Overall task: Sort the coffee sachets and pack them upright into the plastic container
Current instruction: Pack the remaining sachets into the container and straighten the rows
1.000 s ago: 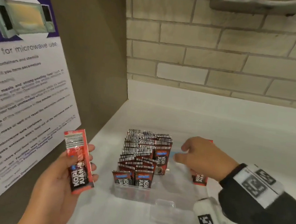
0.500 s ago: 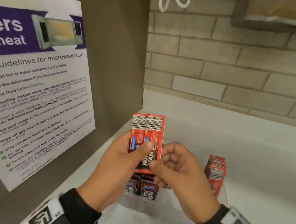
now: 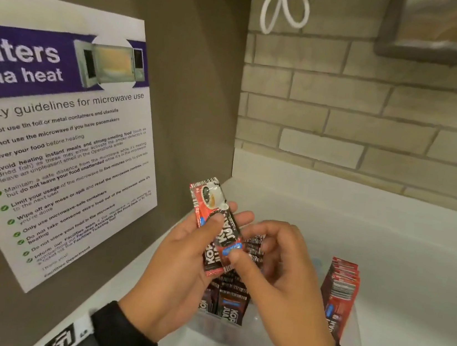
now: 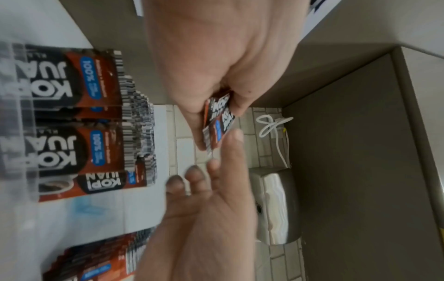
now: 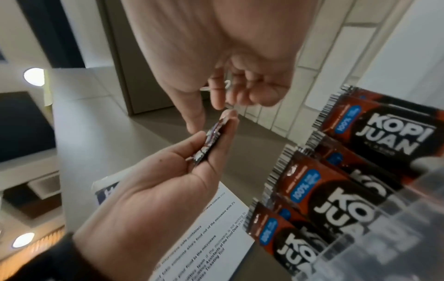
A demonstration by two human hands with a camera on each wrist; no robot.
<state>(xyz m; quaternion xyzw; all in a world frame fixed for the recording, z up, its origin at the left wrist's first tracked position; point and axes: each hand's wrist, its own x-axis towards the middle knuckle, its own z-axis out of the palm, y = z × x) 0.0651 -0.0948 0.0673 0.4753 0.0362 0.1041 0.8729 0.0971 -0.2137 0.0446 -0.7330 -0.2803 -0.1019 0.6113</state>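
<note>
Mid-frame: left hand (image 3: 180, 265) pinches two sachets (image 3: 218, 229); right hand (image 3: 275, 274) curled, thumb on their lower end, above the container (image 3: 351, 337).

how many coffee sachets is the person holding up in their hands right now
2, fanned and overlapping, pinched in the left hand: one sachet reaches up toward the poster, the other sachet crosses in front with the right hand's thumb on its lower end. More could be hidden behind them.

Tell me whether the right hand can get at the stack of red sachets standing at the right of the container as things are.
Probably yes. The right hand hovers just left of the red sachet stack, with nothing visible between them, though its thumb touches the sachets the left hand grips, so it would need to let go first.
</note>
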